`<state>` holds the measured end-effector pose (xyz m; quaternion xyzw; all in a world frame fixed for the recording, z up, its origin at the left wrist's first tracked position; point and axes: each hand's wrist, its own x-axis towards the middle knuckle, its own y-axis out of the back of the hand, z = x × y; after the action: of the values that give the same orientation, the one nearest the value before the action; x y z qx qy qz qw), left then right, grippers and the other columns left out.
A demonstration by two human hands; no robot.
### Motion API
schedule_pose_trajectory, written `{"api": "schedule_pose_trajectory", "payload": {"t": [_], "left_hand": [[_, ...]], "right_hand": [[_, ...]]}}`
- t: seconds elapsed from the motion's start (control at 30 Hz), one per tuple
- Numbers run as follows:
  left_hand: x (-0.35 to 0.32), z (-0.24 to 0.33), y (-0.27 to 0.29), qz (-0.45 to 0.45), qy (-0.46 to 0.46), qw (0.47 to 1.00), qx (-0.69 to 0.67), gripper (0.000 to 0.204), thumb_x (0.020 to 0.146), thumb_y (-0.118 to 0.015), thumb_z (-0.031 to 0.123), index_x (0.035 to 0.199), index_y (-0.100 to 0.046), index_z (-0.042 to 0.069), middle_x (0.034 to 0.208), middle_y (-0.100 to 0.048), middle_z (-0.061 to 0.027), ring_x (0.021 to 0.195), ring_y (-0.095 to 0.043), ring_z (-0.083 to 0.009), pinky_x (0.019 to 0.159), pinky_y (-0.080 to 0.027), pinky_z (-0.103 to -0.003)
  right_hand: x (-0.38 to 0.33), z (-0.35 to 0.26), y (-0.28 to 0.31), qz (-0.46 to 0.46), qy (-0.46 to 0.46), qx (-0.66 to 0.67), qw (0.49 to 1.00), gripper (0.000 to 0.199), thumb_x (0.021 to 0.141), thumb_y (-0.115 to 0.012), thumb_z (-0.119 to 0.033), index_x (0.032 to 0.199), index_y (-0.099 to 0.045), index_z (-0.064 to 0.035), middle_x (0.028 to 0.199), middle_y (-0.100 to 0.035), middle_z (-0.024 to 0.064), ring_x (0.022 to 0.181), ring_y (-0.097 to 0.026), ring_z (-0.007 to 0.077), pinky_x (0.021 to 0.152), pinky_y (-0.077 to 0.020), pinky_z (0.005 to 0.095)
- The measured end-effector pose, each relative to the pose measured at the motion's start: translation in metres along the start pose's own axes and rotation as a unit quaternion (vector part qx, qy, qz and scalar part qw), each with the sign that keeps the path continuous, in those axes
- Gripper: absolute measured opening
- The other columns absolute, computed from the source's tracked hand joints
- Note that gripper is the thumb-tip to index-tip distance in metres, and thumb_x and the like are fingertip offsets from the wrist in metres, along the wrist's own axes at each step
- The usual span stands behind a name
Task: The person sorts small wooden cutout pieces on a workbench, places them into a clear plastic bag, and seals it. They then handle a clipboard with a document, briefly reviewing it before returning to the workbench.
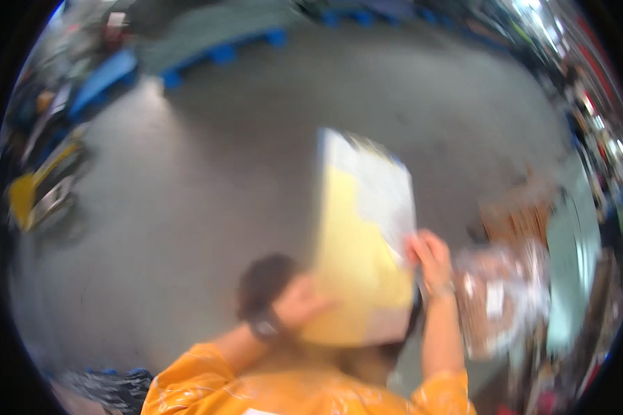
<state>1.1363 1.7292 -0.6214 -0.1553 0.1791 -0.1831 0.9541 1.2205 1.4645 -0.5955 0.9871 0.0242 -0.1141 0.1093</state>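
A flat, rectangular yellow and white package or board (358,235) with a thin blue edge is tilted up in front of my body; motion blur hides what is printed on it. My right hand (430,259) pinches its right edge, fingers bent at the rim. Down at the lower left edge, my left hand (301,303) holds it, the thumb side on the front face and the rest smeared by motion. A dark band circles my left wrist. Whatever lies directly behind the package is hidden.
To the right sits a brown bundle wrapped in clear plastic (495,301), with a stack of brown slats (518,220) beyond it. Blue pallets (221,54) line the far side. A yellow pallet jack or similar equipment (24,200) stands at left on the grey floor (187,207).
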Motion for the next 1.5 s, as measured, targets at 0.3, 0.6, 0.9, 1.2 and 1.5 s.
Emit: {"api": "schedule_pose_trajectory", "payload": {"t": [0.3, 0.6, 0.9, 1.2, 1.5], "left_hand": [[0.006, 0.011, 0.003, 0.002, -0.022, 0.999, 0.031, 0.042, 0.078, -0.060, 0.015, 0.115, -0.052, -0.005, 0.105, -0.060, -0.0095, 0.095, -0.057, -0.0176, 0.083, -0.045, -0.030], [0.004, 0.008, 0.005, 0.084, 0.011, 0.996, -0.004, 0.042, 0.076, -0.057, 0.008, 0.115, -0.051, -0.004, 0.105, -0.060, -0.0097, 0.092, -0.058, -0.0186, 0.081, -0.045, -0.030], [-0.005, -0.003, 0.016, 0.315, -0.126, 0.939, -0.054, 0.031, 0.088, -0.051, 0.005, 0.117, -0.047, -0.004, 0.105, -0.058, -0.0142, 0.093, -0.057, -0.0202, 0.083, -0.045, -0.030], [-0.018, -0.001, 0.057, 0.321, -0.201, 0.879, 0.288, 0.035, 0.089, -0.043, 0.014, 0.113, -0.052, -0.010, 0.122, -0.048, -0.0225, 0.109, -0.050, -0.0291, 0.096, -0.037, -0.038], [-0.003, -0.026, 0.067, 0.473, -0.078, 0.853, 0.204, 0.038, 0.086, -0.048, 0.020, 0.113, -0.050, -0.007, 0.111, -0.052, -0.0228, 0.096, -0.054, -0.0301, 0.083, -0.043, -0.038]], "right_hand": [[-0.010, 0.013, -0.033, 0.108, 0.189, -0.179, 0.960, 0.017, 0.079, -0.067, -0.015, 0.091, -0.068, -0.0023, 0.097, -0.065, 0.0094, 0.087, -0.061, 0.0210, 0.075, -0.0492, 0.0310], [0.021, 0.027, 0.015, 0.056, -0.127, 0.502, 0.854, 0.029, 0.085, -0.062, -0.013, 0.111, -0.056, -0.0016, 0.110, -0.059, 0.0110, 0.093, -0.060, 0.0228, 0.070, -0.0524, 0.0307], [0.109, 0.028, 0.125, 0.014, -0.036, -0.441, 0.897, 0.026, 0.083, -0.058, -0.026, 0.090, -0.066, -0.0027, 0.077, -0.066, 0.0120, 0.072, -0.063, 0.0240, 0.066, -0.0493, 0.0338], [0.154, 0.126, 0.112, -0.331, -0.233, -0.724, 0.558, 0.027, 0.085, -0.051, -0.017, 0.105, -0.066, -0.0062, 0.108, -0.064, 0.0177, 0.103, -0.061, 0.0313, 0.088, -0.0489, 0.0383], [0.139, 0.178, 0.130, -0.438, -0.256, -0.735, 0.449, 0.029, 0.079, -0.061, -0.019, 0.104, -0.065, -0.0040, 0.107, -0.064, 0.0170, 0.102, -0.062, 0.0293, 0.085, -0.0500, 0.0376]]}}
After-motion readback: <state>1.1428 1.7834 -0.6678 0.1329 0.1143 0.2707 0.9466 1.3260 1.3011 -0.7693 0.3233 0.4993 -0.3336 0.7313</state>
